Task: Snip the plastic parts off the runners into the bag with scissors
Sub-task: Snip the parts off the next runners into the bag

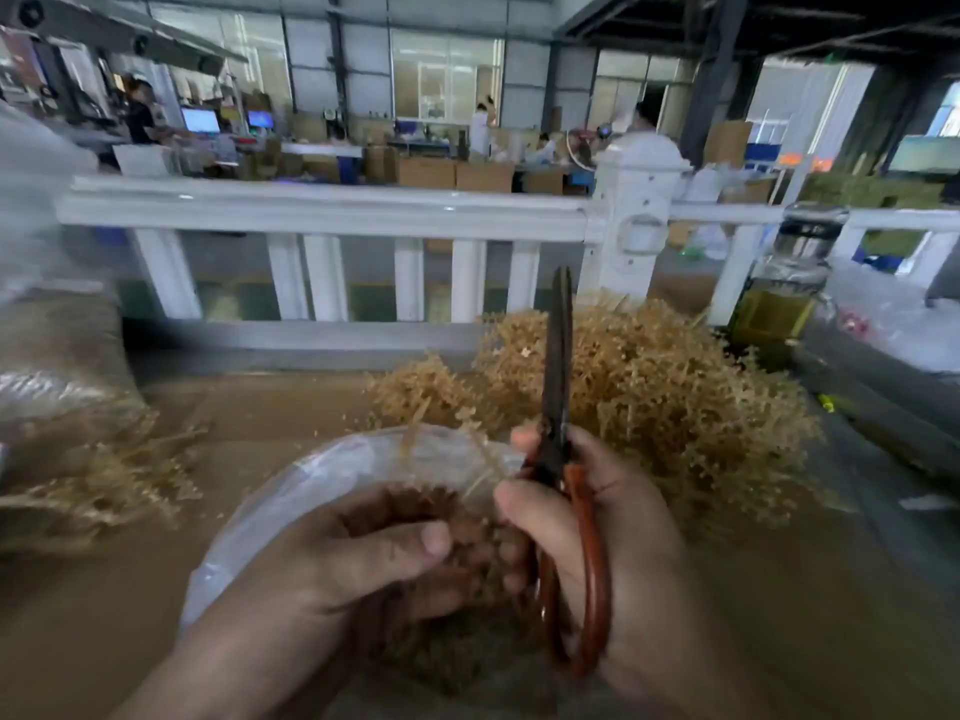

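Gripping the scissors by the red handles, the right hand had its fingers curled through and round the loops. We noted the blades together, tips pointing up and away from the body, long axis near upright in view. The left hand sat just beside it on its left, thumb and curled fingers clamped on a brown clump of parts on their runner (blurred, we could not count stems). One pale stem ran from the clump up toward the blade pivot; touching or just short of it, we could not tell.

The clear bag lay open on the worktop, under and behind the left hand, so we judged that anything cut there would drop into its mouth.

Key relation: the clump lay left of the blades and lower than the tips, stems roughly crosswise to the blade axis. We reckoned the next move called for the blades to part and swing left over the bag. The right hand was the nearer one to the big uncut pile beyond it. A smaller heap lay well apart on the left.
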